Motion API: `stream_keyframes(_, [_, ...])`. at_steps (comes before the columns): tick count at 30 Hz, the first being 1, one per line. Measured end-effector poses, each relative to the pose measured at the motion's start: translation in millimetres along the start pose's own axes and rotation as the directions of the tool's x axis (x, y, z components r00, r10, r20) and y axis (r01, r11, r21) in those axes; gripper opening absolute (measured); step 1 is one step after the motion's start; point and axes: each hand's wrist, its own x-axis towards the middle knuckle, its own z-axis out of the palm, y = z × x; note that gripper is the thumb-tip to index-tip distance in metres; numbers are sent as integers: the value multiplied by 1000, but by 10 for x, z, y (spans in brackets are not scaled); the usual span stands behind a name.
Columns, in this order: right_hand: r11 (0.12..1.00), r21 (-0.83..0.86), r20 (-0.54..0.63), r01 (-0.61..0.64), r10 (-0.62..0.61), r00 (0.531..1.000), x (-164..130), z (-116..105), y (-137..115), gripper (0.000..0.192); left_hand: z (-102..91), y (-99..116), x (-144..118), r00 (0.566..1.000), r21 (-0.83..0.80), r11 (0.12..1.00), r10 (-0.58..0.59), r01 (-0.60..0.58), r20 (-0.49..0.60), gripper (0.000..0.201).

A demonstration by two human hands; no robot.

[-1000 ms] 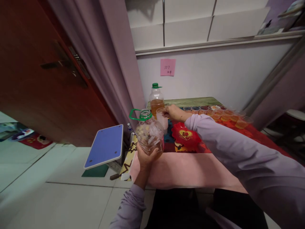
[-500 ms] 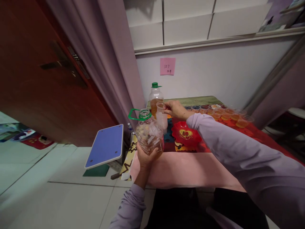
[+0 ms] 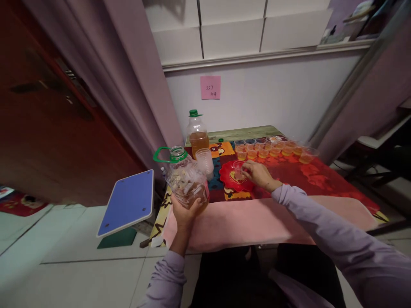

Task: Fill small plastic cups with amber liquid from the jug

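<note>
- Jug (image 3: pixel 191 188) is in the left hand (image 3: pixel 185 212), by the left end of the table (image 3: pixel 257 131). The hand is wrapped round its low part and holds it tight. The jug leans a bit. Its top has no cap, and brown drink shows low down inside.
- Right hand (image 3: pixel 257 174) has its thumb and fingers pinched on one clear cup (image 3: pixel 238 168). This cup is over the red plate (image 3: pixel 226 181), but it is hard to tell if the two touch.
- Done, it seems: lots of full cups (image 3: pixel 263 149) in rows near the back of the table, past the plate. They have yellow or orange drink in them. A few dark cups (image 3: pixel 250 142) are at the back too, and what they hold is hard to tell.
- Left, it seems: the cup in the right hand, as no drink shows in it. The tall stack (image 3: pixel 204 163) just beside the jug looks dry too.
- More drink: the back jug (image 3: pixel 199 141) stands up straight behind the stack. Its green lid is on, and there is a lot of brown drink inside.
- Small green cap (image 3: pixel 221 140) lies alone near the back edge. It may fit the jug in the left hand.
</note>
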Motion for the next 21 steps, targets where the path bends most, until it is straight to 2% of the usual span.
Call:
stream_keyframes(4, [1000, -16, 40, -15, 16, 999, 5, 147, 63, 17, 11, 71, -13, 1000, 5, 1000, 9, -9, -8, 91])
stream_keyframes(10, [999, -33, 88, -5, 8, 996, -46, 177, 50, 27, 21, 65, -10, 1000, 12, 1000, 15, -15, -19, 87])
stream_keyframes(12, [1000, -28, 48, -11, 13, 999, -111, 129, 30, 39, 20, 43, -11, 1000, -1, 1000, 8, -8, -24, 89])
stream_keyframes(14, [1000, 28, -70, -12, 14, 997, -171, 57, -41, 49, 16, 22, -11, 999, 15, 1000, 13, -13, -36, 90])
stream_keyframes(17, [969, 247, -319, -17, 97, 943, -209, 9, -316, 45, 5, -9, -1, 999, 51, 998, 26, -24, -45, 87])
stream_keyframes(18, [939, 342, -360, -19, 150, 921, -206, 38, -458, 41, 2, -20, 3, 998, 58, 998, 27, -24, -52, 87])
stream_keyframes(19, [899, 438, -363, -26, 203, 910, -198, 99, -618, 37, -1, -31, 8, 998, 60, 998, 27, -23, -55, 88])
stream_keyframes(21, [806, 591, -264, -37, 237, 935, -182, 315, -966, 33, -5, -48, 12, 998, 42, 999, 25, -23, -56, 90])
